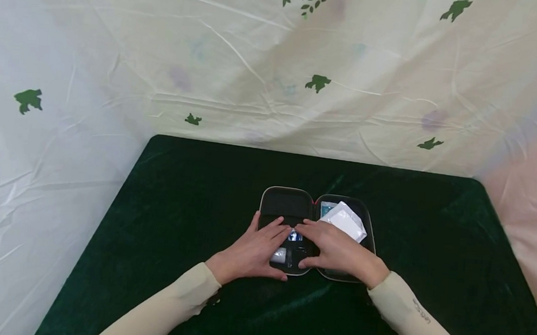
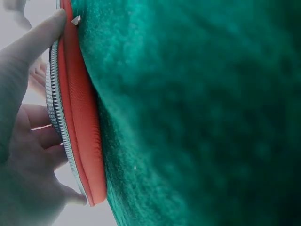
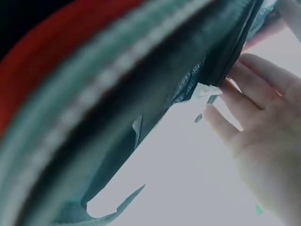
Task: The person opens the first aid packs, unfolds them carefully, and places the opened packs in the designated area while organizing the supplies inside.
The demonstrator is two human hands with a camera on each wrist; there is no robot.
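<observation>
A small zippered case [image 1: 286, 203] lies unfolded on the table, black inside, with a red outer shell [image 2: 84, 127] visible in the left wrist view. My left hand [image 1: 255, 249] rests over its left half, fingers extended across the inside and thumb at the near rim. My right hand [image 1: 340, 249] reaches across the hinge, its relaxed fingertips at a shiny blue-and-white item [image 1: 295, 235] in the left half. A small whitish packet [image 1: 279, 255] sits below it. Flat white packets [image 1: 346, 221] lie in the right half, partly over a blue packet [image 1: 327, 208].
Dark green velvety cloth covers the table [image 1: 190, 193]. Pale fabric [image 1: 238, 70] with green leaf and bird-like prints hangs behind it and along both sides. The case's zipper teeth [image 2: 59, 103] run along its rim.
</observation>
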